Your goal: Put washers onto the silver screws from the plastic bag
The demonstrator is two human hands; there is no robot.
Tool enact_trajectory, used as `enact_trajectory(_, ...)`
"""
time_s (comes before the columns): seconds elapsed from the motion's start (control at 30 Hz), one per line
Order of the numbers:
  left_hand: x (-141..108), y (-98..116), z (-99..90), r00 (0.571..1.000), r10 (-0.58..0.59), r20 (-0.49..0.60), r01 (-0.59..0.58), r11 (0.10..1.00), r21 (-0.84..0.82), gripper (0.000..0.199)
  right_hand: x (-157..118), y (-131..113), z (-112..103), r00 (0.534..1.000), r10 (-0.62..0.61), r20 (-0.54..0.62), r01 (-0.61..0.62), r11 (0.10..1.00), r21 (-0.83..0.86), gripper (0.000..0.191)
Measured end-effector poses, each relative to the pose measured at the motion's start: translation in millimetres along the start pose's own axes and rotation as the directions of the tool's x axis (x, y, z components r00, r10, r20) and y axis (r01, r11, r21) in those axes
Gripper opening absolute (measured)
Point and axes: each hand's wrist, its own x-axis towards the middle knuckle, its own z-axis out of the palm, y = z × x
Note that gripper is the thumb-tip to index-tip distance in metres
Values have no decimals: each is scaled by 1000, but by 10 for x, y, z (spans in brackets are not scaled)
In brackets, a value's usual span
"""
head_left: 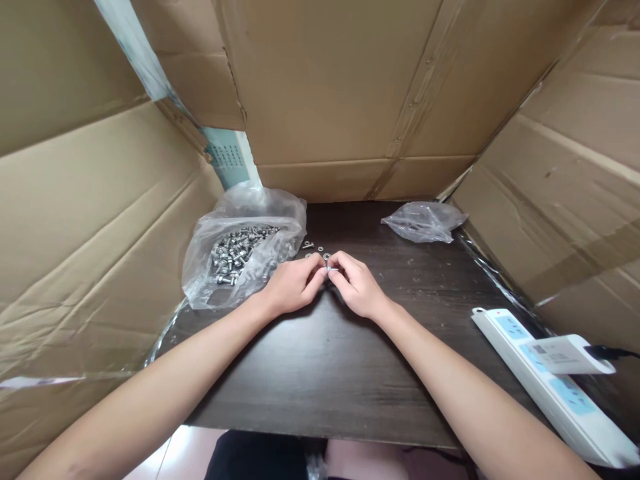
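Over the middle of the dark table (320,360), my left hand (299,283) and my right hand (356,283) meet fingertip to fingertip. Between them is a small shiny metal bolt (332,269), its shaft pointing right; the fingers of my right hand pinch it. My left fingertips are closed at its left end, and what they grip there is too small to make out. Just beyond the fingers lie a loose bolt (308,245) and small washers (327,256). Left of my left hand, an open clear plastic bag (200,270) holds a pile of metal bolts (240,250).
Another clear plastic bag (425,221) lies at the back right. A white power strip (555,393) with a plugged-in white adapter (565,355) runs along the right side. Cardboard walls (340,87) enclose the back and both sides of the table.
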Motion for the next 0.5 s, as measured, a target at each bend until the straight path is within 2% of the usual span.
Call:
enact_trajectory(0.33,5,6,-7,1000,-6,-8,6,1000,-17,22,8,-29,-15,1000,8,6,-8,1000,9,18)
enact_trajectory(0.5,4,12,-12,1000,-8,-2,8,1000,-11,24,0,-19,-14,1000,27,8,-28,999,27,7)
